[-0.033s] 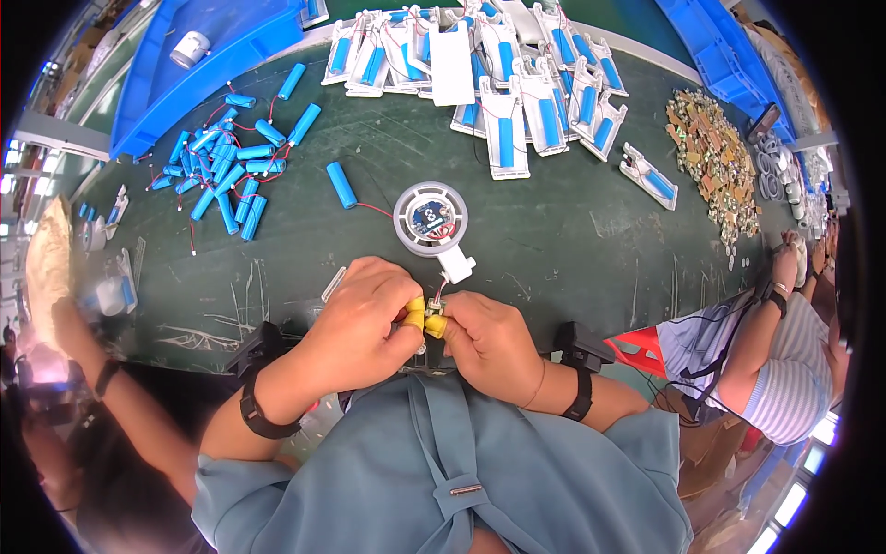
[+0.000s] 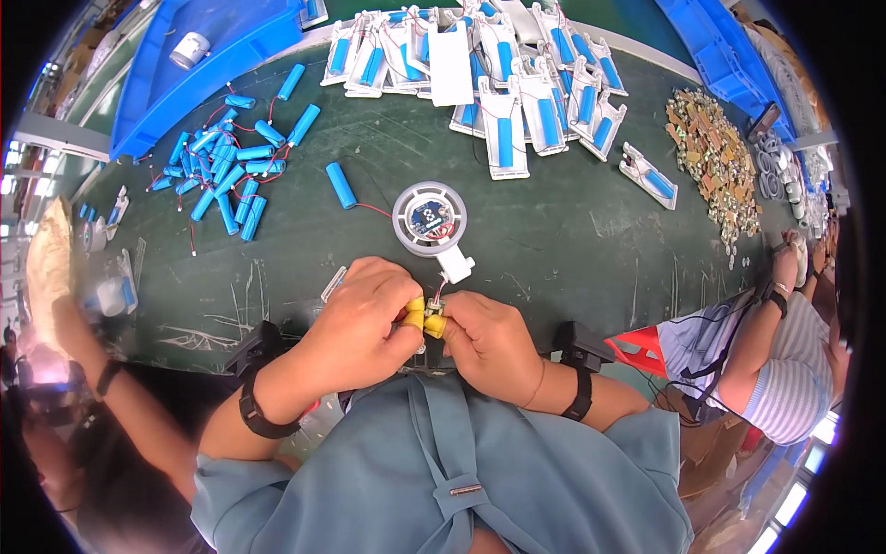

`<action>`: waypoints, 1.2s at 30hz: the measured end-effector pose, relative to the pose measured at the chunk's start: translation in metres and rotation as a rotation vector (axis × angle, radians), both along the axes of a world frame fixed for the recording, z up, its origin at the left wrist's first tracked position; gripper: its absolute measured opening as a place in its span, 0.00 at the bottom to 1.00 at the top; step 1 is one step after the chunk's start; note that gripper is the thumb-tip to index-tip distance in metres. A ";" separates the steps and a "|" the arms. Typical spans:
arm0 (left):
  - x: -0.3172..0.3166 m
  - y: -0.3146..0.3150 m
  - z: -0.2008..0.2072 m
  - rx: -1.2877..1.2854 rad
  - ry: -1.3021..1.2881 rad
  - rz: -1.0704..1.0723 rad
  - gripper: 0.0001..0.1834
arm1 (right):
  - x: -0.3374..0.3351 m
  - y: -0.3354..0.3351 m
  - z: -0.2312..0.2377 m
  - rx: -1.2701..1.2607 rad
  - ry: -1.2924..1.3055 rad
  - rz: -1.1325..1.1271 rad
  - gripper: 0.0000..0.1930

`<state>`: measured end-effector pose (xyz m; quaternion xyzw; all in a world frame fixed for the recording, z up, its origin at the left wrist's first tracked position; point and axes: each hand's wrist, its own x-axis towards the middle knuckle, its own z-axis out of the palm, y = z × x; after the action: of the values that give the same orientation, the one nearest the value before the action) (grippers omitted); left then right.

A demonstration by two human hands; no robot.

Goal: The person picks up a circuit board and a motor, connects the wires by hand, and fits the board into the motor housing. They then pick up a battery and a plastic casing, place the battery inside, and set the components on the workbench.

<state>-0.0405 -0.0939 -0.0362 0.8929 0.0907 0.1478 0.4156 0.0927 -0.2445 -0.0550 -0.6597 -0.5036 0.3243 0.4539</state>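
Note:
Close in front of me, my right hand (image 2: pixel 494 343) pinches a small circuit board (image 2: pixel 435 307), its fingertips wrapped in yellow. Thin wires run up from this board to the white stem (image 2: pixel 457 265) of a round grey-and-white fan-like unit (image 2: pixel 430 219) lying on the table. The unit's open centre shows a dark blue board and red wires. My left hand (image 2: pixel 365 312), with yellow-wrapped fingers too, is closed against the right fingertips beside the small board; its fingers hide what they grip. A red wire links the unit to a blue cylindrical battery (image 2: pixel 341 186) on its left.
A pile of wired blue batteries (image 2: pixel 226 166) lies at the left. White housings with blue batteries (image 2: pixel 506 134) are heaped at the far side. Many small boards (image 2: pixel 711 157) lie at the right. Blue bins (image 2: pixel 185 88) flank the dark green table (image 2: pixel 572 249); co-workers' arms (image 2: pixel 138 406) show at both sides.

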 end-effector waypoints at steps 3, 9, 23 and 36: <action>0.002 0.001 0.003 -0.018 0.039 -0.018 0.14 | 0.001 0.000 -0.002 0.018 0.007 -0.001 0.04; 0.000 0.015 0.005 -0.032 0.119 -0.144 0.13 | 0.008 -0.002 0.001 0.000 0.165 0.108 0.06; 0.004 0.014 0.011 0.048 0.101 -0.206 0.12 | 0.020 0.004 0.014 -0.339 0.556 0.162 0.10; -0.001 0.012 0.010 0.015 0.087 -0.171 0.15 | 0.018 -0.002 0.008 -0.169 0.453 0.179 0.10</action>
<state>-0.0418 -0.0819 -0.0257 0.9060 0.0312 0.0734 0.4158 0.1105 -0.2463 -0.0474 -0.5585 -0.4168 0.5437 0.4678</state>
